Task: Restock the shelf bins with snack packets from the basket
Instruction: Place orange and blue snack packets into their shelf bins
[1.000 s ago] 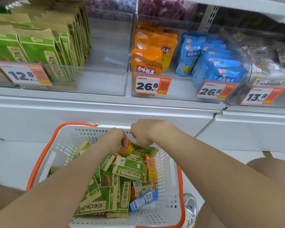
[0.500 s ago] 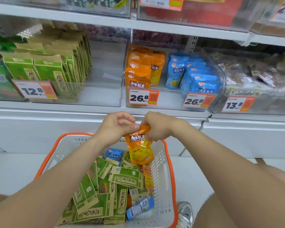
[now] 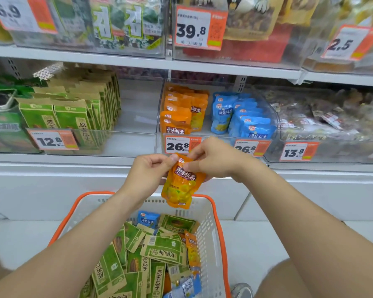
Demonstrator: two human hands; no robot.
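Observation:
An orange snack packet (image 3: 181, 186) hangs upright above the basket, held at its top corners by both hands. My left hand (image 3: 148, 171) pinches the left corner and my right hand (image 3: 215, 160) pinches the right. Below stands the white basket with an orange rim (image 3: 213, 224), holding several green packets (image 3: 159, 250), a blue packet (image 3: 148, 219) and an orange one. Straight ahead is the clear shelf bin with orange packets (image 3: 179, 112) standing in rows, and blue packets (image 3: 243, 117) beside them on the right.
A bin of green packets (image 3: 73, 112) stands at the left with free room on its right side. A bin of mixed dark packets (image 3: 332, 117) sits at the right. Price tags (image 3: 182, 145) line the bin fronts. Another shelf of goods (image 3: 125, 24) runs above.
Both hands have lifted the orange packet out of the basket and up to the shelf bin's front. The view has tilted upward, showing the upper shelf.

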